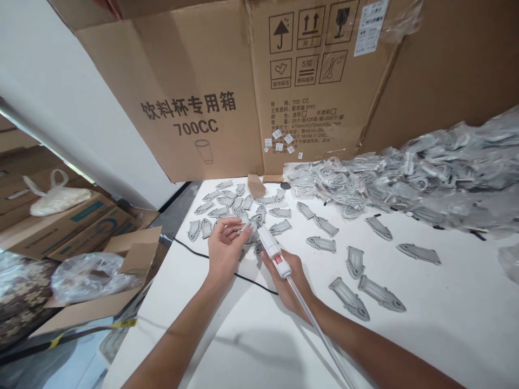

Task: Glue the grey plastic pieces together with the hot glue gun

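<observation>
Two bare hands are working over a white table (446, 308), in front of a big cardboard box (203, 65) printed with "700CC". The left hand (225, 243) is pinching a small gray piece (253, 222), thumb and fingers closing together on it, in front of the box near its middle. The right hand (294, 275) is wrapping around a white glue gun (273, 250), a clear stick trailing from its back; whether a finger is pressing the trigger cannot be told. The nozzle is pointing toward the piece, and whether it is touching is unclear. Doing this well is probably a matter of holding the piece steady, aiming the nozzle squarely and having the left fingertips staying clear of the hot tip. The held piece is looking gray, its details partly hidden by the fingers. Similar loose pieces (321, 244) are lying in front of the box, showing long flat bodies, raised rims and a tapered end with a round hole. A heap of bagged pieces (425, 162) is spreading from the box's front right corner outward.
</observation>
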### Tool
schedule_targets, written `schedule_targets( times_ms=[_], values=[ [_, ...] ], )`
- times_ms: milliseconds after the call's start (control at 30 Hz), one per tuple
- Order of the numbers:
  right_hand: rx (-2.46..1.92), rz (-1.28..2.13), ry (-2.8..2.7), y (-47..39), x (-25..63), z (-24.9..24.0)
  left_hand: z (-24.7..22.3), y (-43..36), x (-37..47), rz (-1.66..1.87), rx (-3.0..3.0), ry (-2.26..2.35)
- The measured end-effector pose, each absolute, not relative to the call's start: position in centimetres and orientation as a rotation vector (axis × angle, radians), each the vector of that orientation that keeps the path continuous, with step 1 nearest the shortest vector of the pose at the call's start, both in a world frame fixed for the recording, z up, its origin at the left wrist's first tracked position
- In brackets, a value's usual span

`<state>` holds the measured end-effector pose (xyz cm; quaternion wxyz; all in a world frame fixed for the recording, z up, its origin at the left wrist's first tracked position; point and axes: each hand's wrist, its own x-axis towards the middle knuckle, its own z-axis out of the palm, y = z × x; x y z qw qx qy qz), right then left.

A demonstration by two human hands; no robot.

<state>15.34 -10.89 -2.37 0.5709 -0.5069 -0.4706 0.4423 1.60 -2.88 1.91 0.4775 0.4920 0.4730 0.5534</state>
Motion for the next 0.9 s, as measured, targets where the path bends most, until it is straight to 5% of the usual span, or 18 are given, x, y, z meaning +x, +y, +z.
schedule_targets(
  times_ms=[400,767,900],
  values=[
    [-1.258,1.029,-1.150,-11.0,15.6,-1.8,1.7,-2.6,1.3,1.383,1.242,1.136],
    [-1.207,1.547,-0.867,-9.9,17.1,-1.0,2.2,-2.4,0.2,1.368,1.777,1.138],
    [-1.242,1.346,-0.919,-10.3,16.9,-1.2,2.2,-1.9,0.0,1.397,1.776,1.260]
  ],
)
